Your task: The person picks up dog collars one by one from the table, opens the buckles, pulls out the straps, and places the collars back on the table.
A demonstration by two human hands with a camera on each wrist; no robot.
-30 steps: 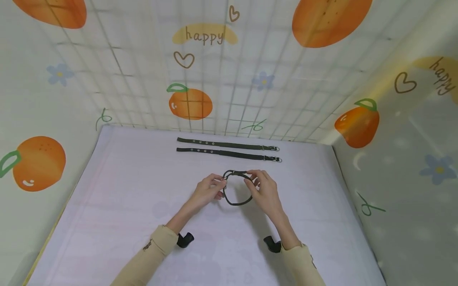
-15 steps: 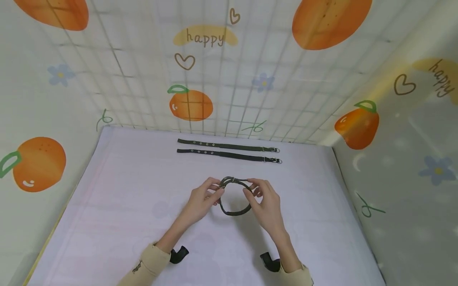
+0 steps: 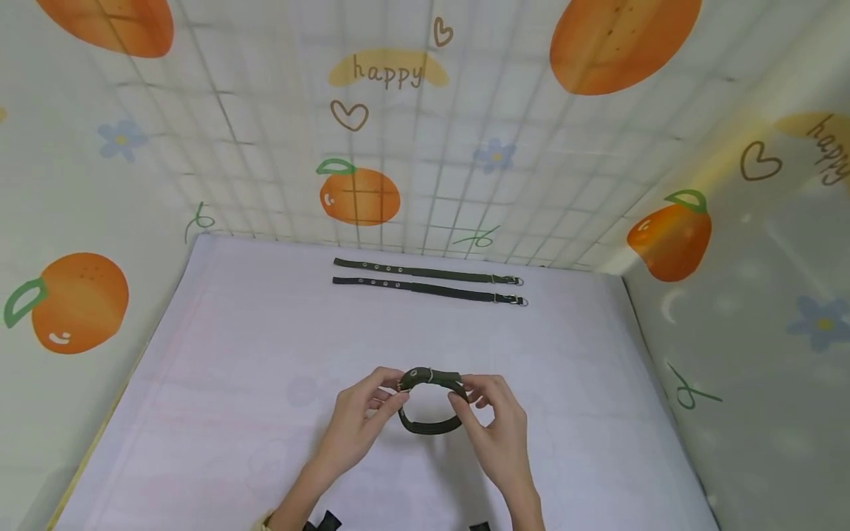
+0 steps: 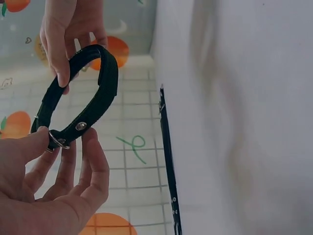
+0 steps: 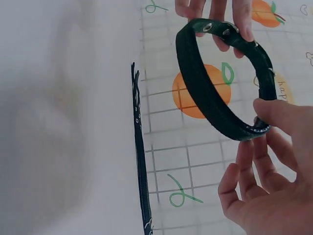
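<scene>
A dark green collar (image 3: 432, 428), fastened into a loop, is held up above the table between both hands. My left hand (image 3: 361, 417) pinches it at the buckle end, thumb on top and fingers beneath. In the left wrist view, a metal D-ring (image 4: 59, 142) and an eyelet (image 4: 81, 126) show beside the left fingers. My right hand (image 3: 496, 424) pinches the opposite side of the loop between thumb and fingers. The right wrist view shows the collar's broad band (image 5: 200, 88) curving between the two hands.
Two more collars lie stretched out flat and parallel at the back of the white table: a green one (image 3: 438, 274) and a darker one (image 3: 445, 292). Behind them rises a curtain (image 3: 425, 169) printed with oranges over a wire grid. Side walls stand left and right.
Both hands have drawn the looped collar nearer the body, lower in the head view. The loop has tilted, so its band looks broader. The two flat collars stay in place.
</scene>
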